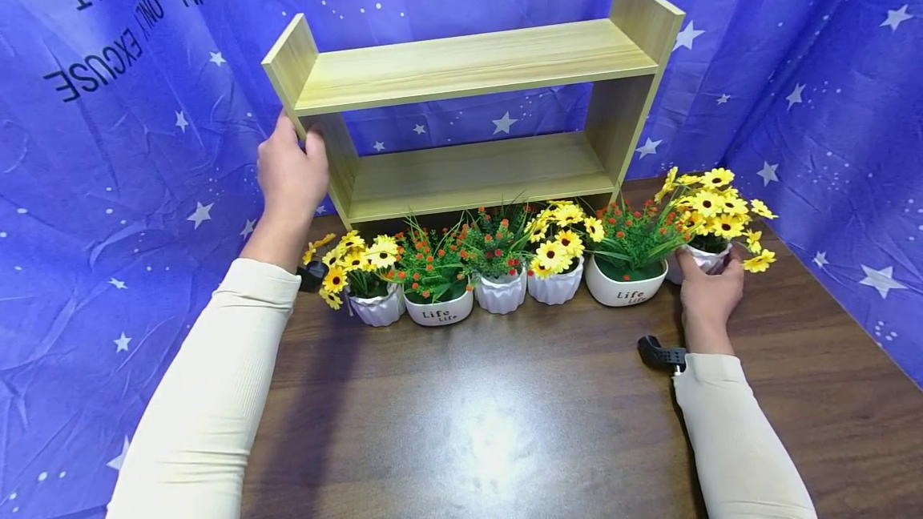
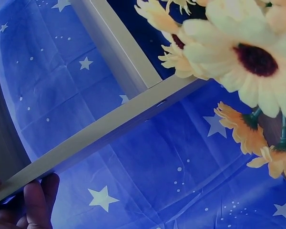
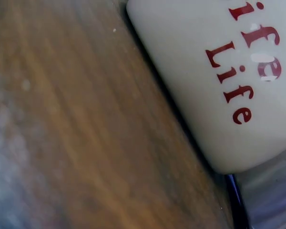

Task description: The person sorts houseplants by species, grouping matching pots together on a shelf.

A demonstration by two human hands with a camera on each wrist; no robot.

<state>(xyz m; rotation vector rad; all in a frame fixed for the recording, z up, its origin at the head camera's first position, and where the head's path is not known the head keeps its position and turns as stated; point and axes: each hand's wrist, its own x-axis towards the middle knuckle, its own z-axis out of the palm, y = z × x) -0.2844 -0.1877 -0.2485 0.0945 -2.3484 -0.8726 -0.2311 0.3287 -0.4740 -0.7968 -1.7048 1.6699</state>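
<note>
A pale wooden two-tier shelf (image 1: pixel 469 66) stands behind a row of potted artificial flowers. My left hand (image 1: pixel 292 170) grips the edge of its left side panel; in the left wrist view the fingers (image 2: pixel 35 202) wrap that panel's edge (image 2: pixel 105 119). At the row's right end, my right hand (image 1: pixel 710 295) holds a white pot (image 1: pixel 707 259) of yellow flowers (image 1: pixel 710 203) between thumb and fingers. Just left of this hand sits an oval white pot (image 1: pixel 626 283) lettered "Life", which fills much of the right wrist view. The shelf's foot is partly hidden by the plants.
Further left along the row are more white pots: yellow flowers (image 1: pixel 555 251), red-flowered greenery (image 1: pixel 497 251), another "Life" pot (image 1: pixel 437 311) and yellow flowers (image 1: pixel 356 259). Blue star-printed cloth (image 1: pixel 202 215) hangs behind and at both sides. The brown table (image 1: pixel 404 407) reflects a bright light.
</note>
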